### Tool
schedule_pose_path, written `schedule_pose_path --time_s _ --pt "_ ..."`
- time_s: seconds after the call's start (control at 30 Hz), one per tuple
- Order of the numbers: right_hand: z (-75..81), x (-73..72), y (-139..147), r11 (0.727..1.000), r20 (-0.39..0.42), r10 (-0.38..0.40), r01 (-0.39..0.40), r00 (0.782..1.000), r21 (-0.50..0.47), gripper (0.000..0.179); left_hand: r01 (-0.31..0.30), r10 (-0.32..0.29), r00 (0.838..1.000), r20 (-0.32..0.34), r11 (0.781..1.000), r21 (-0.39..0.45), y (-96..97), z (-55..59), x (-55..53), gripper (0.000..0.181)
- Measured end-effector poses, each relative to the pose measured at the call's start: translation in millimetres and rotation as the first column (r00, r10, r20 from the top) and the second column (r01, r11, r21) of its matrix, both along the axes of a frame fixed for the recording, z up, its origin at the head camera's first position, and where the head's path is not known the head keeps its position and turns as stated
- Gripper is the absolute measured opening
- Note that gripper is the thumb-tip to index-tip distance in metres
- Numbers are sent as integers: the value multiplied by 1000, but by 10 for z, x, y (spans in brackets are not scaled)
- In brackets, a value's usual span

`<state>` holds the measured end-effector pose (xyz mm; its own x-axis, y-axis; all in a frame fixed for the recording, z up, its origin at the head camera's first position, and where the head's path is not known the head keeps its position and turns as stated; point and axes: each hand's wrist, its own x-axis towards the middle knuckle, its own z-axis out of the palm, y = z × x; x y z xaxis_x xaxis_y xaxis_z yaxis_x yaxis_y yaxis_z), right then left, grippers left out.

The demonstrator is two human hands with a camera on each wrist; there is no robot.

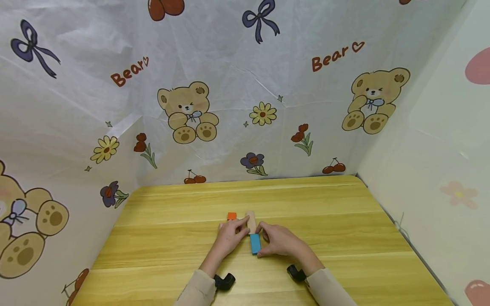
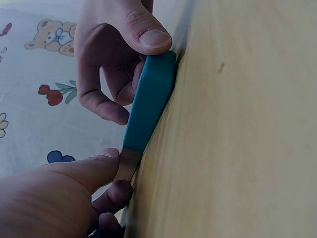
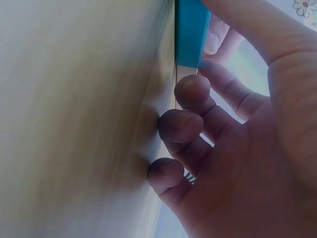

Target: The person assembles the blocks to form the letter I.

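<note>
A blue block point(image 1: 255, 244) lies flat on the table, its far end meeting the near end of a plain wooden block point(image 1: 251, 223). My right hand point(image 1: 281, 241) grips the blue block, its thumb at the near end and its index finger by the far right corner. In the left wrist view that thumb point(image 2: 154, 38) rests against the block's end. My left hand point(image 1: 229, 236) holds the wooden block from its left side with thumb and index fingertip. An orange block point(image 1: 232, 216) sits just beyond the left hand, which partly hides it.
The wood-grain table point(image 1: 172, 242) stretches around both hands. Behind it hangs a white sheet point(image 1: 229, 63) printed with bears and flowers, and a pale wall point(image 1: 440, 148) stands to the right. Each wrist carries a black camera mount point(image 1: 225, 281).
</note>
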<state>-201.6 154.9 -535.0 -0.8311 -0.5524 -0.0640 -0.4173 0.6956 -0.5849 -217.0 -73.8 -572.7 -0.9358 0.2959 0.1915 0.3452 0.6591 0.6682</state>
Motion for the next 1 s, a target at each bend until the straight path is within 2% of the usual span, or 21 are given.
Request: schedule_pose_path --time_s 0.33,0.7,1.0 --pt "18 19 -33 1000 -10 -12 12 1000 13 58 -1 2 1000 9 999 -35 10 0 -11 50" --pt "5 18 -49 999 -11 -31 31 999 12 59 4 -4 1000 7 1000 -30 16 -3 -29 61" --pt "9 15 -35 1000 7 -23 23 1000 6 61 5 -5 1000 10 999 -34 18 -3 -26 62"
